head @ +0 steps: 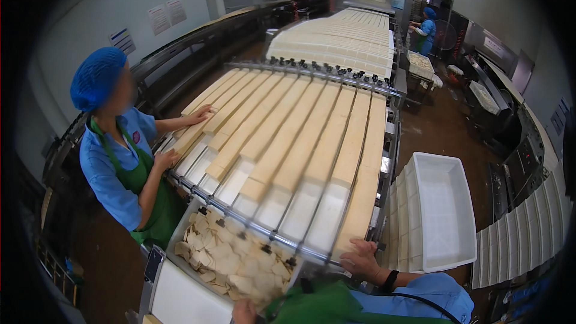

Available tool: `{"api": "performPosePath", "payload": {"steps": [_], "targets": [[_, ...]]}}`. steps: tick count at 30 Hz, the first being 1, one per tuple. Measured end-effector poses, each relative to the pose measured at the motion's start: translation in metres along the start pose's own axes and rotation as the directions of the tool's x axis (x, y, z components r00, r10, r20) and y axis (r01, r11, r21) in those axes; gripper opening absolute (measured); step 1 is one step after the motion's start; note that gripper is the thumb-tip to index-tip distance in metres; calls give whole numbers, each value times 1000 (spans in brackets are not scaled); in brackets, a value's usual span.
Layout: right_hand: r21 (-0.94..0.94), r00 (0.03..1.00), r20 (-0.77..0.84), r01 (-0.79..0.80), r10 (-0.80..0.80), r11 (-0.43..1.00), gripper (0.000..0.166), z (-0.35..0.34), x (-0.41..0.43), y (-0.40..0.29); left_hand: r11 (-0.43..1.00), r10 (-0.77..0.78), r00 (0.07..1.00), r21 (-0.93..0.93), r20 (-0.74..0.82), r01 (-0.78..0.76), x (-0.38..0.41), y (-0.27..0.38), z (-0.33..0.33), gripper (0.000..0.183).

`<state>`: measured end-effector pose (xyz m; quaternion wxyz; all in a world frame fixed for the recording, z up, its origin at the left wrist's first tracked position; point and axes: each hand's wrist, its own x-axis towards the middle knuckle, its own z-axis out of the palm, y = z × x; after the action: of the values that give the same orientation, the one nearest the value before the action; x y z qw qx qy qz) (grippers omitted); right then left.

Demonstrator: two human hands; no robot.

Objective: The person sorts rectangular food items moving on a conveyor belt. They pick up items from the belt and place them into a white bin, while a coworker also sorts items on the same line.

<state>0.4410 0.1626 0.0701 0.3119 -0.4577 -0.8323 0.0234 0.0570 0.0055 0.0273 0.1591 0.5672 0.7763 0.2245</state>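
Note:
My right hand (361, 255) rests at the near right corner of a conveyor, touching the end of the rightmost long pale-yellow food strip (362, 202). My left hand (244, 311) is low at the picture's bottom edge, partly cut off, beside a white bin (180, 229) of thin broken pieces (225, 256); what it touches cannot be told. Several more strips (297, 130) lie side by side on the white belt (321, 211), parted by thin rods, their near ends uneven. A metal crossbar (252, 222) spans the belt's near end.
A co-worker (121, 144) stands at the left with both hands on a strip. White stacked crates (443, 216) stand at the right. Another person (425, 31) is far back. A white surface (189, 292) lies at the lower left. Behind the strips, a roller bar (324, 74) carries black knobs.

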Motion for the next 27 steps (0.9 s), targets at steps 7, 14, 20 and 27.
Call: {"api": "performPosePath", "payload": {"steps": [7, 14, 20, 27], "targets": [[-18, 1000, 4, -29, 29, 999, 20, 0, 1, 0, 999, -29, 1000, -23, 2, 29, 2, 10, -5, 20], [-1, 998, 11, -59, 59, 998, 26, 1, 1, -3, 999, -31, 1000, -23, 1, 31, 2, 7, -6, 20], [16, 998, 16, -69, 69, 997, 28, 2, -1, -2, 999, -42, 999, -8, 4, 42, 0, 3, -2, 20], [19, 996, 9, -89, 89, 996, 26, 6, -1, 7, 999, -46, 999, -7, 3, 46, 4, -1, 9, 21]]}}
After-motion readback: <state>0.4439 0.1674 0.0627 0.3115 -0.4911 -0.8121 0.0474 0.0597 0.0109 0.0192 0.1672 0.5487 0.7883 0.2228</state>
